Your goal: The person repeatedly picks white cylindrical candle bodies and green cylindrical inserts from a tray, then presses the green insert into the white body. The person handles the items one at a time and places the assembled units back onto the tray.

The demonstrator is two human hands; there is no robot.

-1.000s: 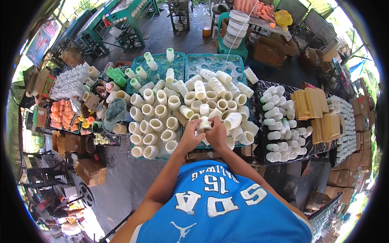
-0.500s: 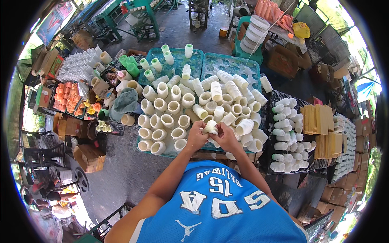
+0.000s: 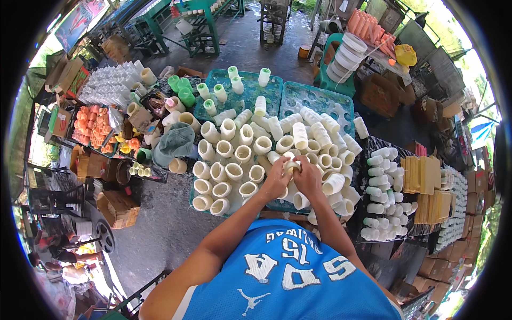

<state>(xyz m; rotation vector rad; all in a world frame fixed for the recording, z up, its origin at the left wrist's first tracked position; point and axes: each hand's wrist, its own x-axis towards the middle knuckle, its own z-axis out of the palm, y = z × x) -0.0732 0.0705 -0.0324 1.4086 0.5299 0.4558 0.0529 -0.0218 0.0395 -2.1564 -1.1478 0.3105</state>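
Both hands meet over the table, closed on one small cream hollow cylinder (image 3: pixel 292 165) that looks like wax. My left hand (image 3: pixel 277 180) grips its left side and my right hand (image 3: pixel 308 177) its right side, with the fingertips close together at the rim. Part of the cylinder is hidden by the fingers. Around the hands crowd many more cream cylinders, such as an upright open one (image 3: pixel 234 172) at left and a ribbed one lying tilted (image 3: pixel 334 184) at right. Several cylinders with green tops (image 3: pixel 237 84) stand farther back.
Green-blue plastic tables (image 3: pixel 314 99) carry the cylinders. A grey-green cap (image 3: pixel 176 140) lies at left, near white pieces (image 3: pixel 109 82) and orange pieces (image 3: pixel 92 127). At right are yellow flat stacks (image 3: pixel 421 174) on a dark-covered table. White buckets (image 3: pixel 346 56) are stacked on a green chair behind.
My hands have turned the cylinder so that its rounded opening shows between the fingertips. The whole view has shifted, with the table appearing slightly lower and farther right.
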